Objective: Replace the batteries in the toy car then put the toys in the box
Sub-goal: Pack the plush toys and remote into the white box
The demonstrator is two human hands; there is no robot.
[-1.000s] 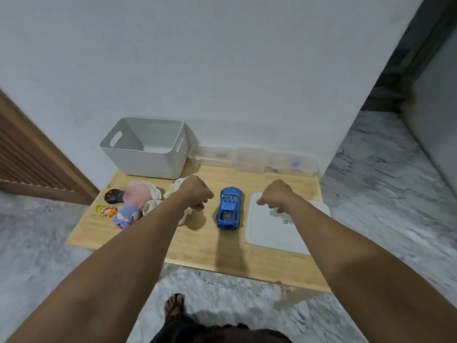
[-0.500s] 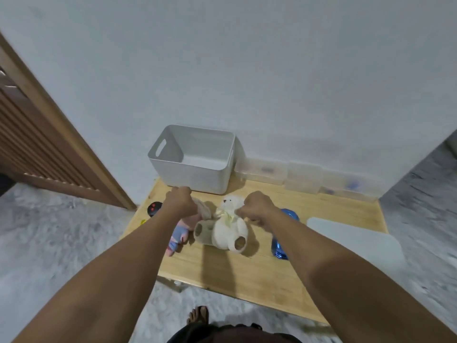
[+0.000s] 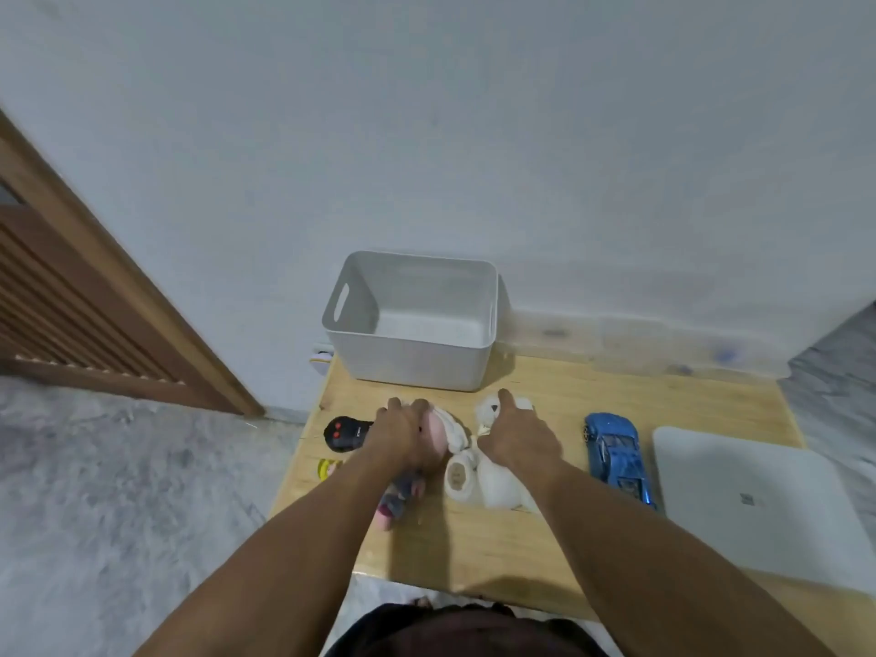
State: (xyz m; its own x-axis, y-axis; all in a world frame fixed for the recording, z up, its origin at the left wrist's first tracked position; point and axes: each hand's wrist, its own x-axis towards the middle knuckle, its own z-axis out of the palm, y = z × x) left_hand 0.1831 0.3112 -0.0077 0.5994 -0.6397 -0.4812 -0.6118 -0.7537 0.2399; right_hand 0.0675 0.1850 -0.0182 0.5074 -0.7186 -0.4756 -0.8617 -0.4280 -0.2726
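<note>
The grey storage box (image 3: pixel 412 320) stands open-topped at the back of the wooden table (image 3: pixel 545 552), and the blue toy car (image 3: pixel 616 455) lies right of both hands, untouched. The left hand (image 3: pixel 403 438) curls round the pink plush doll (image 3: pixel 438 431) and the right hand (image 3: pixel 516 436) closes over the white teddy bear (image 3: pixel 497 471); lifting both together risks a limb snagging or dropping short of the box. The white tray (image 3: pixel 758 505) bears a small mark, too blurred to read.

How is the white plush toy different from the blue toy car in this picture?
The white plush toy is soft and pale, and the right hand lies on it. The blue toy car is hard and glossy, and no hand touches it. Both lie on the wooden table, outside the white box.
</note>
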